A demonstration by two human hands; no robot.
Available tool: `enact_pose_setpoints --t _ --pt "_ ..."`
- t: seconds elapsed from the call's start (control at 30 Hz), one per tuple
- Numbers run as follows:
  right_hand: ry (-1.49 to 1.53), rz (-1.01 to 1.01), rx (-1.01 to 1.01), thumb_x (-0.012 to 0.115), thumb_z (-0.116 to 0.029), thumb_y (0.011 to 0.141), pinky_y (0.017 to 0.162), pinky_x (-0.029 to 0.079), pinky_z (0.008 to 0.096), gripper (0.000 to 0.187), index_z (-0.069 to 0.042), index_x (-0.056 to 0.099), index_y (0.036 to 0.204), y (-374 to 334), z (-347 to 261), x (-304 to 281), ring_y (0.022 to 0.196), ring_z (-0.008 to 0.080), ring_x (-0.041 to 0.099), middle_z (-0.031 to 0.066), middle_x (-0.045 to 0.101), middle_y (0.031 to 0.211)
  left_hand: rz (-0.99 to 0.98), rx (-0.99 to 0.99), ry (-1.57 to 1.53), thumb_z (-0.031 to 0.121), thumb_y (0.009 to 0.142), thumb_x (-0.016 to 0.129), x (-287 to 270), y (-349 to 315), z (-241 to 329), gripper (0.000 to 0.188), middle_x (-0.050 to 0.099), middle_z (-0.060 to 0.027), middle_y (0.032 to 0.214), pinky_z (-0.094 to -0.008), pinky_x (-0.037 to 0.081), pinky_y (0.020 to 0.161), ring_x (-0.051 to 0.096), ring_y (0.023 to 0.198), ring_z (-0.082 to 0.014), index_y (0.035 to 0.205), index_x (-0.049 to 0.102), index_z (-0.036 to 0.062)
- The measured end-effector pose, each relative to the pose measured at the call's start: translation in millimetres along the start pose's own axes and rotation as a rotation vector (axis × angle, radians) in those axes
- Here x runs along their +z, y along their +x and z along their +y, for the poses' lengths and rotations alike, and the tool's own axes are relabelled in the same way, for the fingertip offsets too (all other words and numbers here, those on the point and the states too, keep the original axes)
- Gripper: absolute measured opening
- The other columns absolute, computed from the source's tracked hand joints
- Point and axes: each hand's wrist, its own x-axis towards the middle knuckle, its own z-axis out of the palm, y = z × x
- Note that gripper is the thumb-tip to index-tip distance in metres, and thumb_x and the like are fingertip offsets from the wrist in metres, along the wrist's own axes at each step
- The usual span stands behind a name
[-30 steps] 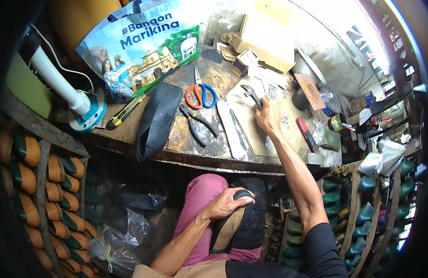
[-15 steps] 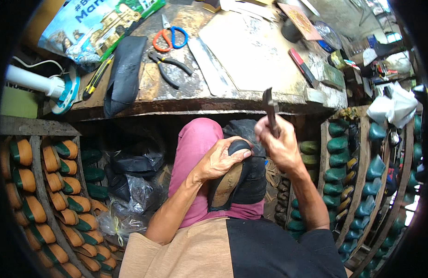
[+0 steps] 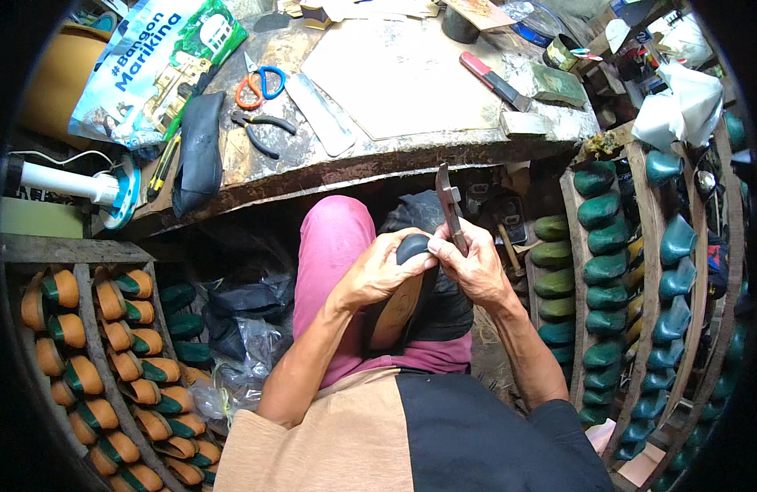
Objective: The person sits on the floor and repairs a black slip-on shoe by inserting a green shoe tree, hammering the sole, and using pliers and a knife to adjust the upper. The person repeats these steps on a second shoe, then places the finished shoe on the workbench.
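Note:
A black shoe upper on a last (image 3: pixel 399 312) rests sole up between my knees, its brown underside showing and its rounded dark toe pointing away from me. My left hand (image 3: pixel 374 266) is closed around the toe end from the left. On the other side, my right hand (image 3: pixel 477 266) grips dark metal lasting pincers (image 3: pixel 450 201), with the head sticking up past the fingers. The right thumb and fingertips touch the toe edge beside the left thumb. The pincers' handles are mostly hidden in the palm.
A worn workbench (image 3: pixel 370 156) ahead carries scissors (image 3: pixel 259 86), pliers (image 3: pixel 263 131), a red-handled knife (image 3: pixel 493 80), a yellow cutter (image 3: pixel 163 168) and a black leather piece (image 3: pixel 200 152). Racks of orange-and-green shoes (image 3: pixel 83 373) stand left, green lasts (image 3: pixel 601 271) right.
My right hand has come down and left with the pincers, from apart to touching the shoe's toe. The left hand keeps its hold. The view has shifted slightly.

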Motion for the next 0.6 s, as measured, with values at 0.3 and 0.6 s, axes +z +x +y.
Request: enact_pose_setpoints --t 0.3,0.6 --pt "-0.046 0.009 -0.104 0.078 -0.013 0.109 0.065 0.049 0.0247 0.014 -0.002 0.07 0.108 -1 12 0 0.074 0.0042 0.063 0.0036 0.075 0.088 -0.006 -0.012 -0.003 0.026 0.106 0.085 3 2 -9 0.039 0.074 -0.0001 0.116 -0.0268 0.053 0.1 0.065 0.109 -0.008 0.135 0.073 0.0016" --pt "0.078 -0.016 0.031 0.078 -0.005 0.106 0.059 0.06 0.0277 0.031 0.002 0.06 0.131 -50 -28 -3 0.067 0.0154 0.075 0.0069 0.072 0.091 0.01 -0.032 0.03 0.027 0.107 0.083 -7 2 -5 0.037 0.081 -0.0053 0.123 -0.0319 0.055 0.109 0.072 0.116 -0.0136 0.133 0.077 0.0021"
